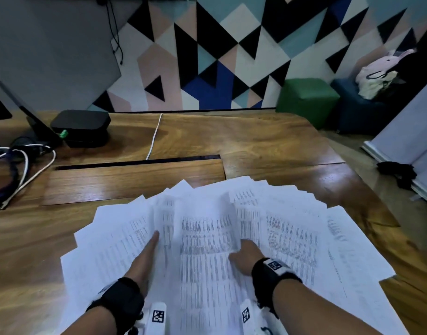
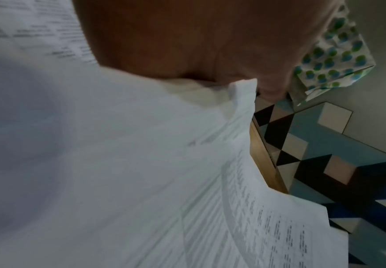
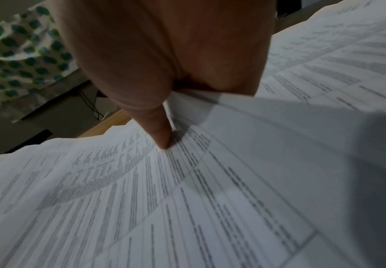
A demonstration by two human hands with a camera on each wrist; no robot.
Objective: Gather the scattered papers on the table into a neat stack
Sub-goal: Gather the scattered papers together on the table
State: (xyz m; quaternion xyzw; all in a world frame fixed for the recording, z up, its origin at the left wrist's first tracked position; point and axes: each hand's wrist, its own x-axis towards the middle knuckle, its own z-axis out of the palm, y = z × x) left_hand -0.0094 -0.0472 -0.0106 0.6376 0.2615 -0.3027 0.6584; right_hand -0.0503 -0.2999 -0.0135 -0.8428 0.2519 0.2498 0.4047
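Several printed white papers [image 1: 207, 250] lie fanned out across the near part of the wooden table [image 1: 268, 146]. My left hand [image 1: 144, 257] grips the left edge of the middle sheets, one finger stretched out on top and the others hidden under the paper. In the left wrist view a paper edge [image 2: 244, 90] runs into the fold of the left hand [image 2: 199, 36]. My right hand [image 1: 244, 258] grips the right edge of the same sheets. In the right wrist view its thumb [image 3: 160, 134] presses down on the papers [image 3: 210, 199], and a sheet edge is tucked under the palm.
A black box [image 1: 83, 124] and a tangle of cables [image 1: 21, 160] sit at the far left, and a white cord [image 1: 154, 136] runs into a slot beside an inset panel [image 1: 135, 180]. The table's right edge lies close to the outermost sheets. A green stool [image 1: 306, 97] stands beyond.
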